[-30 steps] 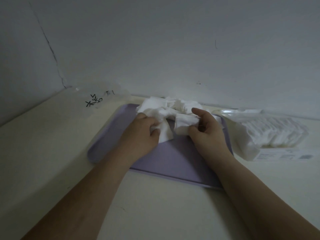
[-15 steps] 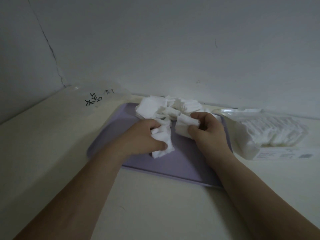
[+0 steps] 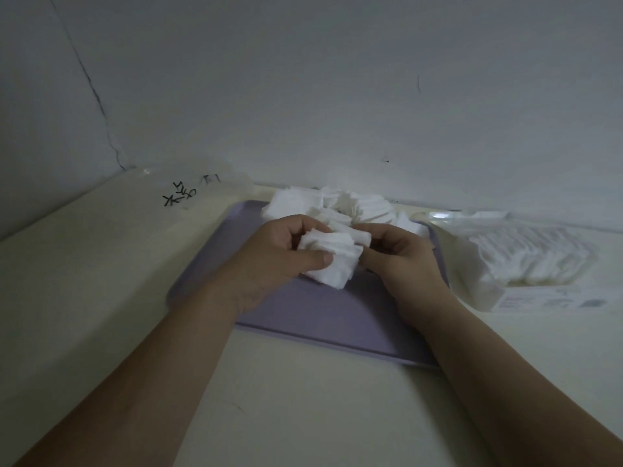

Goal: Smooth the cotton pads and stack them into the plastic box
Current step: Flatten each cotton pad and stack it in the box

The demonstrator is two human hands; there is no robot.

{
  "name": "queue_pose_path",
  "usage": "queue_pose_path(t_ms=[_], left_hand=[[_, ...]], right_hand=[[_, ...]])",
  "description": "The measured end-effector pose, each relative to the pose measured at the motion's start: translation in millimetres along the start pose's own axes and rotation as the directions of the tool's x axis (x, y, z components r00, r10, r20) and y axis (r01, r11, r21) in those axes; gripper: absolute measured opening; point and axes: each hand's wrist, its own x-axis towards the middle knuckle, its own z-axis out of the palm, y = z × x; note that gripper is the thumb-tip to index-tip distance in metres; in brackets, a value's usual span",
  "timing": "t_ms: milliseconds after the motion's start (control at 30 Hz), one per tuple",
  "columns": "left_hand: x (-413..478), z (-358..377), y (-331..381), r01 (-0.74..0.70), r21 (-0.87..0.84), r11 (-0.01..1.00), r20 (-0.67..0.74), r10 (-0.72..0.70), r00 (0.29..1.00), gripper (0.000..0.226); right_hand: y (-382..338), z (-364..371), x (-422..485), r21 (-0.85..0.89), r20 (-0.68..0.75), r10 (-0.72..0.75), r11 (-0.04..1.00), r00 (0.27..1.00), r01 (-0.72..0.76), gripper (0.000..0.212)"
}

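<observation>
Together, my left hand [image 3: 276, 254] and right hand [image 3: 401, 254] grip crumpled white cotton pads [image 3: 332, 261] above the lilac plastic tray [image 3: 323, 311].

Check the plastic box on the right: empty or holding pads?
Holding pads. A dense row of white cotton pads sits inside the clear plastic box, filling most of it. Whether a lid covers it: cannot tell.
</observation>
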Motion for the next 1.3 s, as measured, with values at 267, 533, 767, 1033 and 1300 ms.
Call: queue_pose_path(t_ms=[267, 533, 767, 1033, 1300], left_hand=[[0, -1, 0, 0.094, -0.043, 0.995, 0.067, -0.091, 0.994, 0.037], [1, 1, 1, 0.119, -0.109, 0.987, 0.124, -0.105, 0.987, 0.046], [0, -7, 1, -0.006, 0.026, 1.000, 0.018, 0.006, 1.000, 0.036], [0, -4, 5, -0.056, 0.019, 0.998, -0.068, 0.057, 0.996, 0.023], [5, 6, -10, -0.051, 0.103, 0.993, -0.104, 0.062, 0.993, 0.013]], right_hand=[[4, 2, 4, 0.149, -0.011, 0.055, 0.987, 0.998, -0.053, 0.028], [9, 2, 7, 0.201, -0.045, 0.097, 0.976, 0.994, -0.086, 0.025], [7, 1, 7, 0.191, -0.035, 0.079, 0.979, 0.996, -0.071, 0.023], [6, 2, 7, 0.212, -0.058, 0.060, 0.976, 0.997, -0.046, 0.025], [9, 0, 7, 0.211, 0.022, 0.075, 0.974, 0.997, -0.078, 0.028]])
